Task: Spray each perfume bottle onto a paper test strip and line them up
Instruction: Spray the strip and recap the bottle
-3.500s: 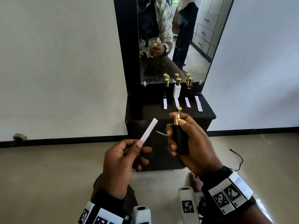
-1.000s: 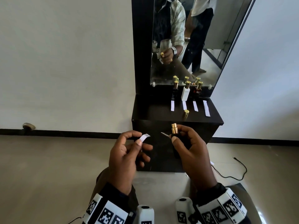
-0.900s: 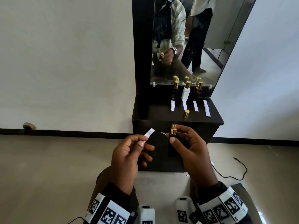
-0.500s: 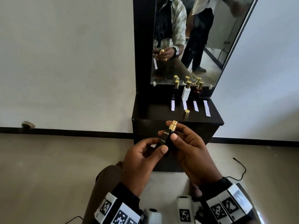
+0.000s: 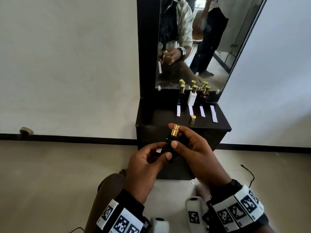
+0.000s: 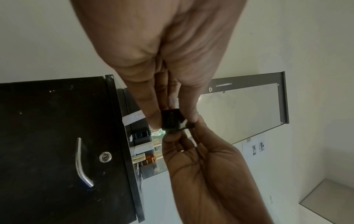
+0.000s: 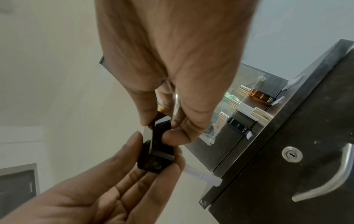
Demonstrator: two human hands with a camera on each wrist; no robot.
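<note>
Both hands meet in front of the dark cabinet (image 5: 181, 137), sharing one black perfume bottle (image 5: 170, 145) whose gold spray head, uncapped, points up and slightly away. The right hand (image 5: 196, 153) curls round the upper body of the bottle, thumb laid across its front face and forefinger arched behind the gold nozzle. The left hand (image 5: 144, 163) pinches the lower part between thumb and fingertips, and a paper test strip (image 5: 159, 150) sticks out past those fingers (in the left wrist view it shows as a white tab (image 6: 133, 118) beside the forefinger; how it is held I cannot tell). From the right wrist camera the bottle's square black base (image 7: 155, 159) rests against the left fingertips (image 7: 138, 141). On the cabinet top, against the mirror (image 5: 193, 47), three more bottles stand upright in a row: a dark one (image 5: 181, 93), a white one (image 5: 192, 98) and an amber one (image 5: 205, 94), all with gold caps on. Just in front of them lie four white strips (image 5: 196, 111), side by side and roughly parallel, the rightmost without a bottle behind it. A loose gold cap (image 5: 192, 118) stands near the front edge, between the strips and the hands. The cabinet door carries a curved metal handle (image 6: 81, 162) and a round lock (image 6: 105, 156).
</note>
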